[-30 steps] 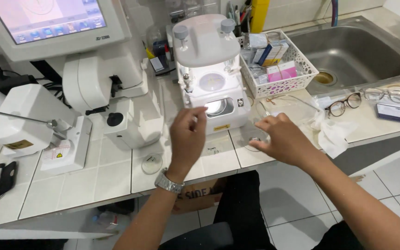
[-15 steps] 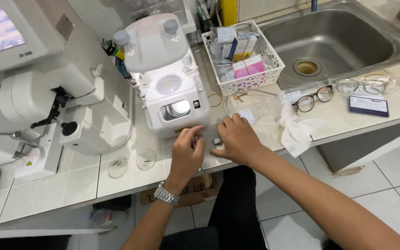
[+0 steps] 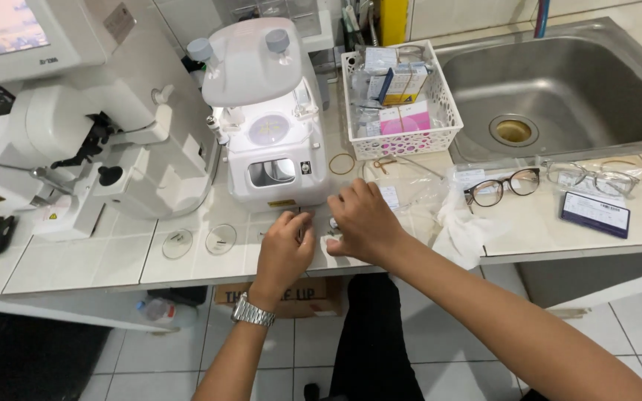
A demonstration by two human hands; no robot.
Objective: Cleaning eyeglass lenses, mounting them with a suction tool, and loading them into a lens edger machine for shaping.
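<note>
Both hands are close together at the front edge of the white tiled counter (image 3: 76, 260). The left hand (image 3: 285, 249), with a silver metal watch (image 3: 253, 310) on its wrist, has its fingers curled in. The right hand (image 3: 363, 220) is just beside it, with its fingers bent down. A small shiny thing (image 3: 333, 223) shows between the two hands, and the fingers seem to pinch it, but it is too small to tell what it is.

Just behind the hands stands a white machine with a little window and two grey knobs (image 3: 269, 119). Two round clear lenses (image 3: 199, 241) lie flat on the counter to the left of the hands. To the right lie dark-framed glasses (image 3: 502, 186) and clear-framed glasses (image 3: 596, 178). A white plastic basket full of small boxes (image 3: 399, 96) sits beside a steel sink (image 3: 559, 96).
</note>
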